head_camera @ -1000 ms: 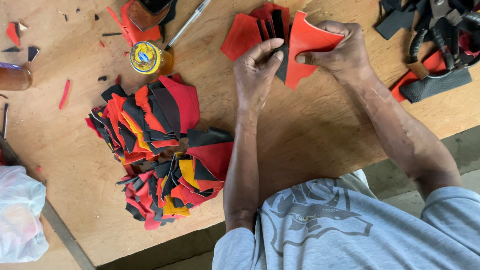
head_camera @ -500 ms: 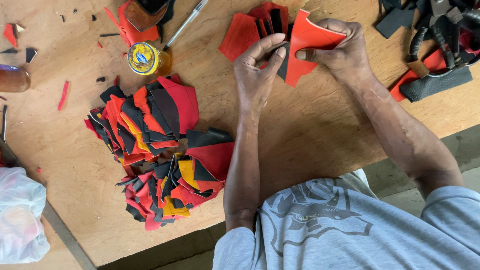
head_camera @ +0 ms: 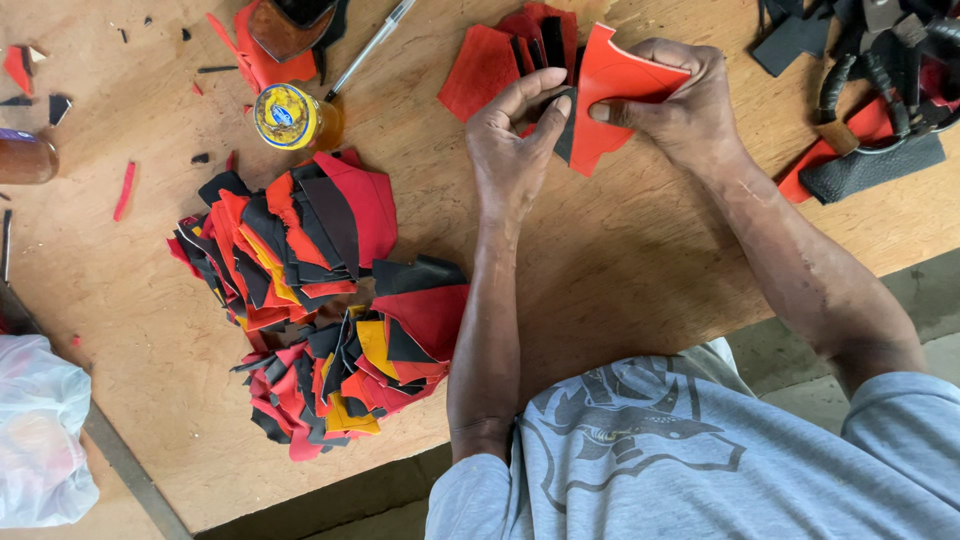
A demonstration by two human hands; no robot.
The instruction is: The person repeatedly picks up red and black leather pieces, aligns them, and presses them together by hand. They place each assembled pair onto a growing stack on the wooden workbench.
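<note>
While our right hand [head_camera: 685, 105] pinches it, the red cut piece [head_camera: 612, 95] curls, our left hand [head_camera: 512, 140] gripping its black backing [head_camera: 566, 130].

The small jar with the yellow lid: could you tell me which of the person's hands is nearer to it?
Left. The left hand is just right of the jar in the picture; the right hand lies farther off, beyond the left, holding a red piece.

Matt red leather-like piece [head_camera: 620, 85]; bare scuffed plywood table [head_camera: 620, 260]; glossy plastic bag [head_camera: 40, 430]; grey cotton tee [head_camera: 700, 460].
</note>
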